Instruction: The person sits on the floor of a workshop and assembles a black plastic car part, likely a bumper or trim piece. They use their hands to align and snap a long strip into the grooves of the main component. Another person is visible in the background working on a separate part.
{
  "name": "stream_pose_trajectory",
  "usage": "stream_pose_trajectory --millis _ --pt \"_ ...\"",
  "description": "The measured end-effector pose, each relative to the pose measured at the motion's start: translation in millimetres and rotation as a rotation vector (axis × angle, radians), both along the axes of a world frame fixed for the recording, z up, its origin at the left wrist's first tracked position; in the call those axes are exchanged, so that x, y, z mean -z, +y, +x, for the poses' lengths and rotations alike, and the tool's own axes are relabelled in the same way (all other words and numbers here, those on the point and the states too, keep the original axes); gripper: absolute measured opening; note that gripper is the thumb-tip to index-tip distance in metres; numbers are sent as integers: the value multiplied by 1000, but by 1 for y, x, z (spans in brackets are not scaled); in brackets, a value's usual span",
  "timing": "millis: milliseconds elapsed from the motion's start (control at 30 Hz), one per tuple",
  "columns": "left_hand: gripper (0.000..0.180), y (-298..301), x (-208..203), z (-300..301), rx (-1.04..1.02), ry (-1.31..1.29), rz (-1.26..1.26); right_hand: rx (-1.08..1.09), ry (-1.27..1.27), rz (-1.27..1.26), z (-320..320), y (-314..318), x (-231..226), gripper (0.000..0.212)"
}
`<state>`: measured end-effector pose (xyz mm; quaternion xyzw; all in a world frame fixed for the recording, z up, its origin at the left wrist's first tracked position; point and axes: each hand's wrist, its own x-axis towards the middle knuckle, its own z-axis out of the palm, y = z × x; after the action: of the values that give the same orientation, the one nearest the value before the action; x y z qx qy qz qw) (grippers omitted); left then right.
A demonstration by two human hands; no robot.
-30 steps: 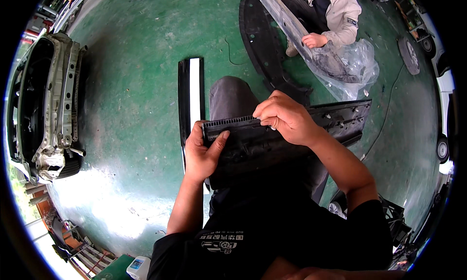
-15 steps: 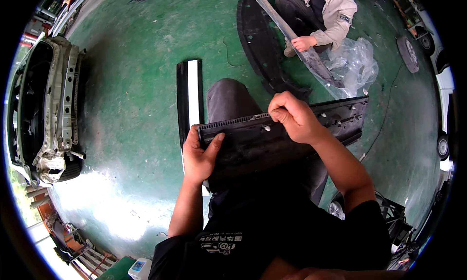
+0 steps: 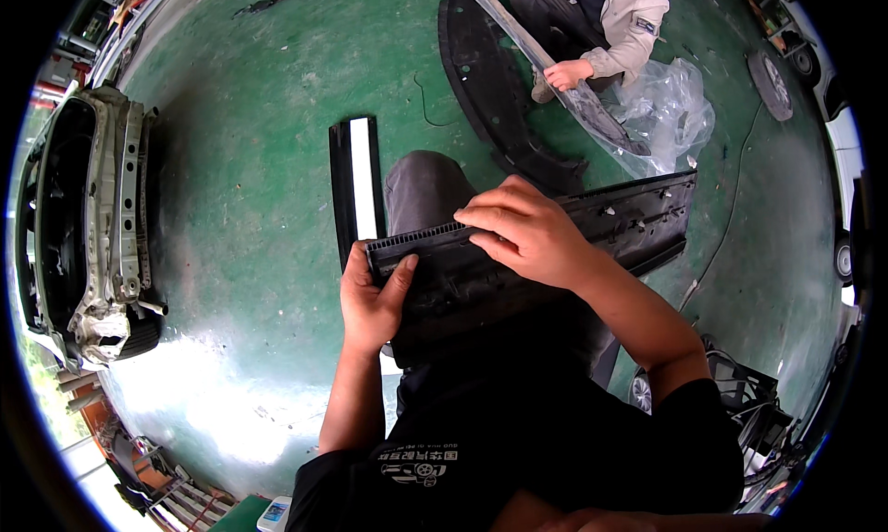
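A long black plastic car trim panel [image 3: 444, 293] lies slanted across my lap, its ribbed inner side facing up. A toothed strip runs along its far edge near the left end. My left hand [image 3: 372, 303] grips that left end, thumb on the face and fingers behind. Over the far edge, around the panel's middle, sits my right hand [image 3: 529, 231], with fingertips and thumb straddling the edge beside the toothed strip. Small white clips [image 3: 610, 212] show on the panel to the right of it.
A black strip with a white band [image 3: 363, 176] lies left of my knee. Across from me a crouching person [image 3: 615, 37] holds a long grey strip [image 3: 527, 51] beside a curved black liner [image 3: 476, 88] and clear plastic sheeting [image 3: 675, 106]. At far left stands a car body section [image 3: 116, 208].
My right hand has slid left along the panel's far edge, and its fingers have stretched out from a tighter pinch. The left hand keeps its hold on the panel's end.
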<state>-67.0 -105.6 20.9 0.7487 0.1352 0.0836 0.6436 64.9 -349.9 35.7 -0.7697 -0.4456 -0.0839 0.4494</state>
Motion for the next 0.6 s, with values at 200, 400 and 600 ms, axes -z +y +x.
stream_pose_trajectory --millis 200,400,600 --pt "20 -1 -1 -1 -4 -10 -27 2 -276 44 -2 2 27 28" --pt "19 -3 3 -2 -19 -4 -83 -89 -450 -37 6 -3 29 21" --pt "18 0 2 -1 7 -1 -39 -207 -381 -256 17 9 -2 10"
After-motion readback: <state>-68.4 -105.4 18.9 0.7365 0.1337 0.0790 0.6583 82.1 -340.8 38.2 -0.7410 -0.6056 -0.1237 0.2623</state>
